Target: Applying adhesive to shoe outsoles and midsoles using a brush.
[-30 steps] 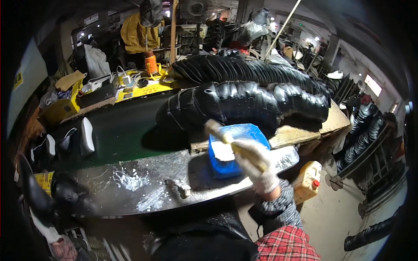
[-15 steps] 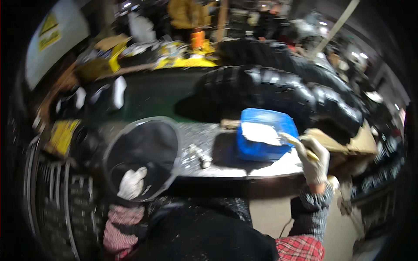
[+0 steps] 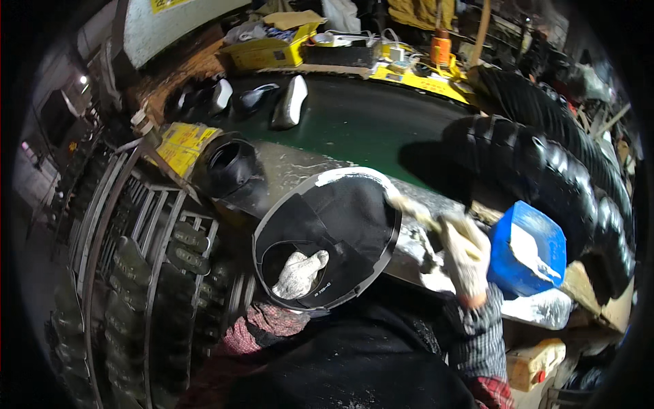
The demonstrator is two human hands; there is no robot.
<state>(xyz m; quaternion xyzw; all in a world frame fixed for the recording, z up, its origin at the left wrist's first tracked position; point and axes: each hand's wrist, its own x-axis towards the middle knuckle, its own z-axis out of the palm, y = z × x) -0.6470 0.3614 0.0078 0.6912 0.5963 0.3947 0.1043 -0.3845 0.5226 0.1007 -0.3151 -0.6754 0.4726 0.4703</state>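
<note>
A wide black hollow piece (image 3: 344,211), which looks like a boot upper, stands tilted in front of me with its round opening toward me. White paste (image 3: 351,173) coats part of its far rim. My left hand (image 3: 300,274), in a whitish glove, shows inside the lower part with its fingers curled, holding the piece. My right hand (image 3: 466,251), gloved too, grips a brush (image 3: 414,208) whose pasty tip meets the rim at the right. Just right of that hand sits a cut-open blue plastic container (image 3: 501,252) with white paste inside.
Shiny black boots (image 3: 579,170) lie in a row at the right. White-soled shoes (image 3: 291,102) stand on the green bench top (image 3: 361,126), and a black shoe (image 3: 231,163) is nearer. A metal rack (image 3: 153,252) with dark shoe-shaped pieces fills the left. A pale canister (image 3: 535,361) stands low right.
My view has turned left. The brush has come from above the blue container across to the rim of the black piece, where white paste now shows. My left hand still holds the piece.
</note>
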